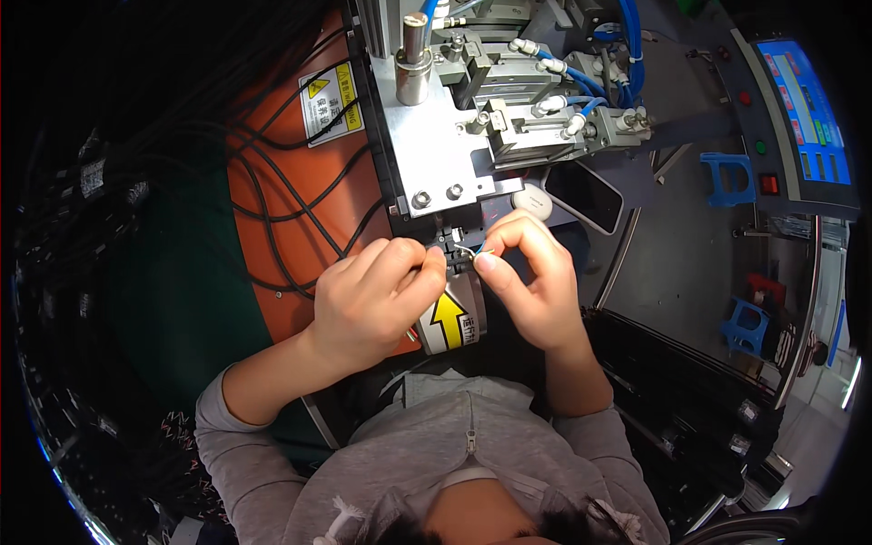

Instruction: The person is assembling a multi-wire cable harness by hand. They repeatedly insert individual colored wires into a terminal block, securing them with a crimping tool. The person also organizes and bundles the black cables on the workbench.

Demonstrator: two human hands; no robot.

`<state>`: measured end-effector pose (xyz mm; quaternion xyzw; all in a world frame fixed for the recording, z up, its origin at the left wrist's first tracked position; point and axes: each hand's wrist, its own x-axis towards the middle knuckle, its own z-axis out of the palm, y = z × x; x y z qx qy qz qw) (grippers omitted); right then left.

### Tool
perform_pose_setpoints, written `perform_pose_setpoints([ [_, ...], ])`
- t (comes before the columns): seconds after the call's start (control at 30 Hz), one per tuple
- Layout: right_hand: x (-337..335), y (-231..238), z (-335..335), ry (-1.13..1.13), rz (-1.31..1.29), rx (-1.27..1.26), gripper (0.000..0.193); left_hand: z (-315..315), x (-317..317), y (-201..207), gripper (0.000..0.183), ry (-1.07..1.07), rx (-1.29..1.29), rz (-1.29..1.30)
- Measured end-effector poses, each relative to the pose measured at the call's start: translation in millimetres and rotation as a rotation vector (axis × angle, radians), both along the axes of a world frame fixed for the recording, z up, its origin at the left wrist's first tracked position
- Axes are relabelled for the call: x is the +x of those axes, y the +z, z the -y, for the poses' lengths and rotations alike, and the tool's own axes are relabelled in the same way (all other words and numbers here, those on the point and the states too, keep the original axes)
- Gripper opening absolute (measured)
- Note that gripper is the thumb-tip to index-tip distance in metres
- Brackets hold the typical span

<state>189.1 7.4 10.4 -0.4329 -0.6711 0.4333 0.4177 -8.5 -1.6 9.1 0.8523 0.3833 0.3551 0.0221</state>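
Note:
In front of the machine, my left hand [368, 295] is closed, thumb against curled fingers, around a cable that is mostly hidden in it. Bare wire ends [411, 335] poke out beneath that hand. My right hand [536, 282] pinches thin wires [468, 251], some white and one bluish, between thumb and forefinger. These wires span the small gap between the two hands. Right behind the fingertips sits a small black fixture [450, 238]; whether the wires touch it I cannot tell.
A metal machine plate [427, 154] with pneumatic cylinders [536, 109] stands just beyond my hands. Black cables [300, 195] cross the orange surface [259, 218] at left. A phone [584, 195] and a round white case [532, 202] lie right of the plate. A touchscreen [804, 109] is far right.

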Motion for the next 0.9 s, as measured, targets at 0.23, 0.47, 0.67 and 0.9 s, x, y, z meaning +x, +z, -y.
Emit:
perform_pose_setpoints([
  [0.23,9.3,-21.0,-3.3,-0.007,-0.049,-0.060,0.007,14.6,9.1,3.1,0.032,-0.009,0.009,-0.215],
  [0.47,-15.5,-32.0,-8.8,-0.193,0.261,0.233,0.005,9.0,14.3,-5.6,0.033,0.126,-0.035,-0.315],
  [0.67,-14.5,-33.0,-5.8,-0.193,0.295,0.297,0.007,11.8,17.4,-0.1,0.033,0.167,-0.043,-0.405],
  [0.9,-15.3,-47.4,-5.5,-0.245,0.078,-0.005,0.003,6.0,15.2,-5.2,0.027,0.124,-0.018,-0.286],
])
